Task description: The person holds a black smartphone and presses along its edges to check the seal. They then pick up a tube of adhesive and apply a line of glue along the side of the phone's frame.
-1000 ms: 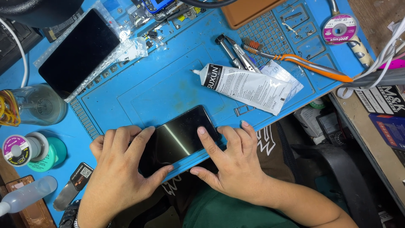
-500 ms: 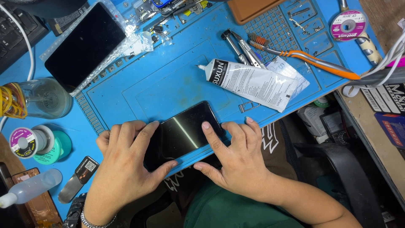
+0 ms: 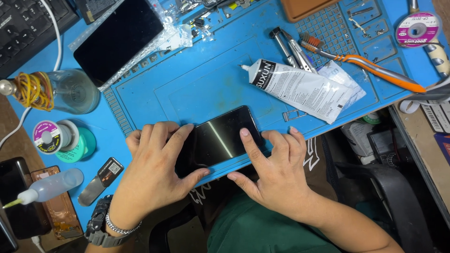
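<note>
A black smartphone (image 3: 220,139) lies screen-up at the near edge of a blue work mat (image 3: 197,84). My left hand (image 3: 154,168) covers its left end, fingers spread over the glass and thumb hooked under the near edge. My right hand (image 3: 272,168) presses on its right end, the index finger flat on the screen and the thumb below the near edge. Both hands clamp the phone between them.
A white glue tube (image 3: 300,89) lies right of centre, with tweezers (image 3: 293,49) and an orange-handled brush (image 3: 370,65) behind it. A second dark screen panel (image 3: 117,37) sits in plastic at the back left. A glass bottle (image 3: 70,91), tape rolls (image 3: 61,138) and a small squeeze bottle (image 3: 47,187) stand at left.
Both hands have stayed on the phone with nearly the same grip. The view has shifted slightly; the right index finger sits a little further onto the screen.
</note>
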